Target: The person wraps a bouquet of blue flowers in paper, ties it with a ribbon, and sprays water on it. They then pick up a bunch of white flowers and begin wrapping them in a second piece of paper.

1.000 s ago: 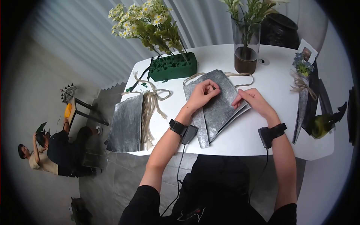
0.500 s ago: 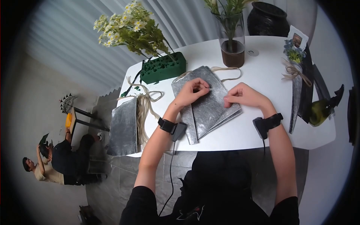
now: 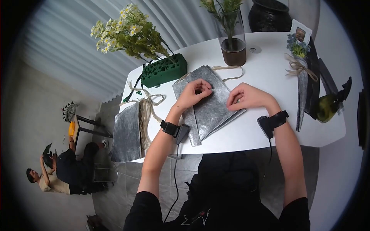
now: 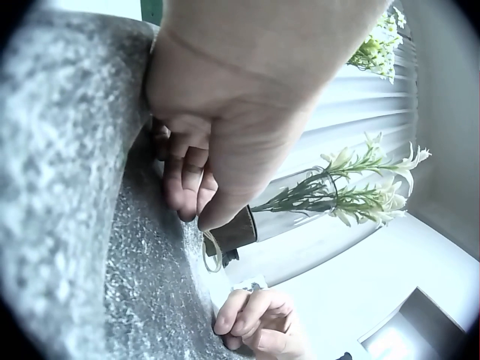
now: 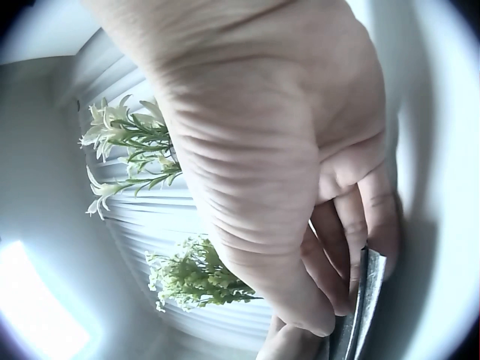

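Folded grey mottled sheets (image 3: 216, 111) lie on the white table in front of the person. On their upper left part rests the left hand (image 3: 194, 93), fingers curled and thumb tip against the index finger; nothing shows in its grip. At the sheets' right edge, the right hand (image 3: 250, 97) has its thumb and fingers around the border, pinching it. The right wrist view shows the layered edge (image 5: 367, 300) among the right hand's fingers (image 5: 330, 262). In the left wrist view, the left hand (image 4: 232, 112) is close over the grey surface (image 4: 150, 277).
A green foam block (image 3: 163, 71) with daisies and a glass vase (image 3: 233, 50) stand behind. Another grey sheet (image 3: 126, 133) and beige cords (image 3: 144, 123) lie left. At right are a wrapped blue flower bunch (image 3: 301, 82) and a photo frame (image 3: 300, 30). Two people are far left.
The head view has shifted, so the table items appear further left and higher. The right hand's fingers have curled closer together at the sheets' edge; the left hand stays on the sheets.
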{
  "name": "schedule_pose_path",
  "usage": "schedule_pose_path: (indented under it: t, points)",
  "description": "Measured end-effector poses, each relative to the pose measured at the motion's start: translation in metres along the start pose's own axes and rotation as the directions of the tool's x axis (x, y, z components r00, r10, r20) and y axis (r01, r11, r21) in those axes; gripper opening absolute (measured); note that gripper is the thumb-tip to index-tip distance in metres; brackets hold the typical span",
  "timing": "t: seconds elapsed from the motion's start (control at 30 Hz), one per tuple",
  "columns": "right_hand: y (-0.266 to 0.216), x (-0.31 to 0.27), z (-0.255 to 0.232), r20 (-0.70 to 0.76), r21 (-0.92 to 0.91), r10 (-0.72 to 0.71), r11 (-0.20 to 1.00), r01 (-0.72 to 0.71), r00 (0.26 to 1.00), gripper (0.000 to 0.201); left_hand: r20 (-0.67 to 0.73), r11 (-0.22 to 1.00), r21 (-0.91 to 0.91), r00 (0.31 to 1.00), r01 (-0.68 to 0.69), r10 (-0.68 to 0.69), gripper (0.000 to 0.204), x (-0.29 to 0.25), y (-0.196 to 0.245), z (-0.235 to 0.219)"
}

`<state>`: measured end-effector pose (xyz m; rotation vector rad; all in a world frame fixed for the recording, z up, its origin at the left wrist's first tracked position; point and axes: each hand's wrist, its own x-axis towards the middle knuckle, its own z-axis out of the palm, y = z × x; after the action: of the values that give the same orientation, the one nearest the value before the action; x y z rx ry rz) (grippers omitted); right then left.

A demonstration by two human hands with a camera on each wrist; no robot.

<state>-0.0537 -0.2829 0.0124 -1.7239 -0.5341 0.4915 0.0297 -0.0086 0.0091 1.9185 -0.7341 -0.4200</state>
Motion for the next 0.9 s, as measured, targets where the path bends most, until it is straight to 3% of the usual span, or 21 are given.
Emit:
schedule_pose_path:
  t: [0.1,0.17,0.2,0.27,0.33,0.37,0.4,0.47,0.57,0.67,0.73,0.9]
  points:
    - [0.001,0.001,0.0,0.035,0.007,-0.027,1.0,0.027,0.999,0.015,-0.033,0.999,0.024,0.999,-0.031,0.032,0.017,0.002,-0.002,-0.003]
    - [0.001,0.002,0.0,0.031,0.021,-0.025,0.999,0.025,0.999,0.015,-0.231,0.987,-0.097,0.968,-0.126,0.101,0.022,0.003,-0.004,-0.006]
    - [0.001,0.002,0.0,0.03,0.038,-0.017,0.999,0.015,0.999,0.015,-0.228,0.988,-0.093,0.968,-0.126,0.102,0.022,0.005,-0.005,-0.009]
    - [0.004,0.005,0.001,0.026,0.019,-0.032,0.999,0.031,0.999,0.016,-0.569,0.965,-0.111,0.811,-0.239,0.136,0.027,0.01,-0.006,-0.021]
    - [0.006,0.005,0.001,0.023,-0.001,-0.043,0.999,0.043,0.999,0.016,-0.737,0.944,-0.066,0.653,-0.324,0.173,0.031,0.017,-0.007,-0.038]
    - [0.006,0.005,0.001,0.025,0.002,-0.041,0.999,0.041,0.999,0.017,-0.813,0.957,0.038,0.548,-0.288,0.197,0.032,0.019,-0.005,-0.047]
    - [0.006,0.005,0.0,0.027,0.005,-0.039,0.999,0.039,0.999,0.017,-0.841,0.954,0.081,0.494,-0.287,0.22,0.035,0.024,-0.008,-0.061]
    - [0.009,0.007,0.0,0.025,0.008,-0.034,0.999,0.034,0.999,0.017,-0.869,0.967,0.111,0.451,-0.228,0.206,0.038,0.029,0.007,-0.076]
    - [0.011,0.008,-0.001,0.029,0.017,-0.023,1.0,0.022,0.999,0.017,-0.842,0.96,0.203,0.466,-0.196,0.273,0.041,0.037,0.015,-0.096]
    - [0.008,0.007,0.001,0.02,0.021,0.004,1.0,-0.004,1.0,0.017,-0.814,0.957,0.178,0.512,-0.229,0.274,0.04,0.044,0.014,-0.104]
    - [0.008,0.006,0.0,0.004,0.011,0.021,1.0,-0.021,1.0,0.018,-0.807,0.943,0.164,0.511,-0.289,0.297,0.033,0.047,0.013,-0.102]
    - [0.01,0.007,0.0,0.027,0.031,0.014,0.999,-0.014,1.0,0.019,-0.791,0.932,0.243,0.5,-0.269,0.351,0.021,0.048,0.016,-0.098]
